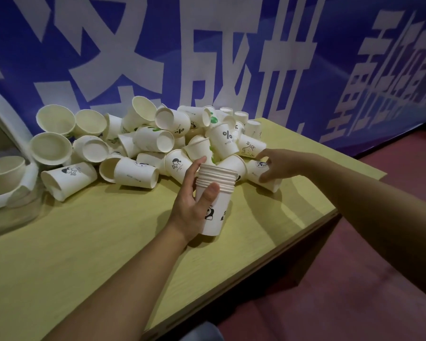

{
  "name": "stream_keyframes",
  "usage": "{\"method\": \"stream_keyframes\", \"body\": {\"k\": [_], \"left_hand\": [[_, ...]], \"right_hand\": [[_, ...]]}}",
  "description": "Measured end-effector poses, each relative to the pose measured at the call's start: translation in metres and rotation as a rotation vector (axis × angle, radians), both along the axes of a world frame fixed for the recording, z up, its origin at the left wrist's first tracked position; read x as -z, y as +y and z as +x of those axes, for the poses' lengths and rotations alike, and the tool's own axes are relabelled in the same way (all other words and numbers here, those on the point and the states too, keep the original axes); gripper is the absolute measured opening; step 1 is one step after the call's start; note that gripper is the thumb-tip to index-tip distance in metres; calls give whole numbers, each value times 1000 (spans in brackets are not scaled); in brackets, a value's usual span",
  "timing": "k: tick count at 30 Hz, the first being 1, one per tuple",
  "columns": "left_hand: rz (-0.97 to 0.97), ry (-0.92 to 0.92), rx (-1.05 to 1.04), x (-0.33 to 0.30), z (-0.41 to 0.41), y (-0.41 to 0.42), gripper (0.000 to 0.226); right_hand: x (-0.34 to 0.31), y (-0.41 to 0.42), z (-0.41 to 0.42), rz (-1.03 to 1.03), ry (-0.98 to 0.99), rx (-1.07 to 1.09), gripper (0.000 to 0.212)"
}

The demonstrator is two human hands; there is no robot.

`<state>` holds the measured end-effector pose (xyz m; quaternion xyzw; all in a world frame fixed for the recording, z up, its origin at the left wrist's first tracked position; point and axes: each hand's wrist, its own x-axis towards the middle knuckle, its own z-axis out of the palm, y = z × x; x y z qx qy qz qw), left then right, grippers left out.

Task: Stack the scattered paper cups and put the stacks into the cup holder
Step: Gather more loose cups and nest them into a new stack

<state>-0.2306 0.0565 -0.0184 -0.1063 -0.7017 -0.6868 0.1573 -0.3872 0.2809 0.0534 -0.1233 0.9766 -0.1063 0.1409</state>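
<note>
On the surface [84,242], my left hand [192,200] grips the upright stack [215,200]; my right hand [272,166] closes round a fallen cup [261,172] beside the pile [145,141]. Next: nest it squarely.

One worktop [89,242]. Two hands: left hand [192,203], right hand [278,166]. One nested stack [215,193] of paper cups, roughly seven rims visible, exact count unclear. One loose pile of cups [158,141], roughly thirty, lying on their sides or overturned; many overlap so exact count not possible. One white holder [3,134] at left edge, partly cut off. One blue banner [207,45] behind.
</note>
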Motion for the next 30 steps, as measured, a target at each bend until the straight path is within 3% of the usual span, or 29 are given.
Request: {"method": "stream_keyframes", "body": {"k": [4,9,15,18,27,30], "left_hand": [[-35,-23,37,1,1,-4,59],[-53,-21,74,1,1,-5,66],[-57,-35,157,-1,5,-4,54],[-68,-37,177,-3,7,-3,54],[-129,-46,171,-3,8,-6,74],[-113,-27,155,-1,6,-8,79]], "right_hand": [[-7,12,14,-205,23,37,85],[-19,14,51,-578,237,1,95],[-21,-10,97,-951,484,6,64],[-12,-25,112,-1129,468,9,58],[6,-55,122,-1322,316,9,30],[5,-58,122,-1319,247,-16,53]]}}
